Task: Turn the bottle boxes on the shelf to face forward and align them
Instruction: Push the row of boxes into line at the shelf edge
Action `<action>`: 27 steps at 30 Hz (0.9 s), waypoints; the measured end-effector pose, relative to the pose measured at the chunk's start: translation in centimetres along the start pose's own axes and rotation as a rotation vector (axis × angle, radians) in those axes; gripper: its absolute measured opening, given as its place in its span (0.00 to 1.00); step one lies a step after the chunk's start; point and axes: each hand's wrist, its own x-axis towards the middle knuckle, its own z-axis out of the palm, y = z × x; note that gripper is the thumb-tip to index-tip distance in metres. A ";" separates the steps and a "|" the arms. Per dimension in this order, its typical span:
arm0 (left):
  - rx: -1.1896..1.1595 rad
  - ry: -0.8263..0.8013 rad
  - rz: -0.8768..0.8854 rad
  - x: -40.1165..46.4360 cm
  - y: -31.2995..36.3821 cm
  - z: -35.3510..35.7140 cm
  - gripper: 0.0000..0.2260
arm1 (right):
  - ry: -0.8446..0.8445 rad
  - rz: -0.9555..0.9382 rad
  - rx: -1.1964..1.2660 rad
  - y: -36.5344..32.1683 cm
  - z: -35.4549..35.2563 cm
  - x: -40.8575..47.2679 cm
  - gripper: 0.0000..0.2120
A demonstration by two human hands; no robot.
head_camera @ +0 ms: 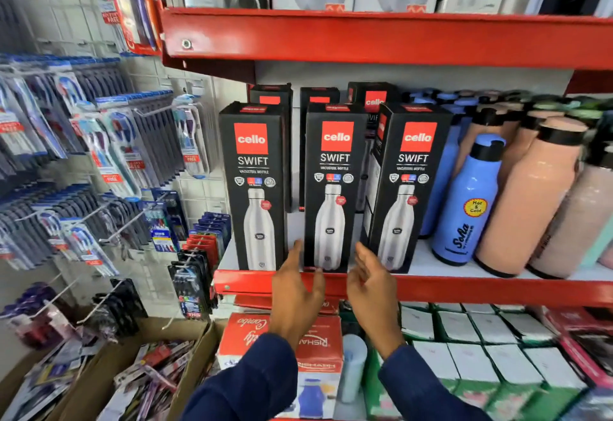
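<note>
- The red shelf (464, 289) carries three black bottle boxes along its front edge, more boxes behind them, and loose bottles to the right.
- The right box (406, 188) sits turned a little, its side panel showing; it looks the least square of the three.
- The middle box (333, 188) and the left box (257, 188) face forward, with gaps between.
- The blue bottle (467, 201) leans just beside the right box; a hard twist there could knock it over.
- The left hand (298, 291) and right hand (371, 288) flank the middle box's base, each grip released and holding nothing; a low push may tip the tall box backward.
</note>
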 end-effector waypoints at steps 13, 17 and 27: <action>0.021 0.026 -0.087 2.0 0.4 1.3 0.24 | -0.073 -0.006 -0.132 -0.1 0.1 1.1 0.25; -0.006 0.057 -0.083 1.9 -0.6 1.5 0.22 | -0.074 -0.010 -0.149 -0.3 -0.1 0.9 0.25; 0.048 0.080 -0.023 1.7 -1.8 1.3 0.17 | -0.066 -0.034 -0.146 -0.5 -0.4 0.3 0.24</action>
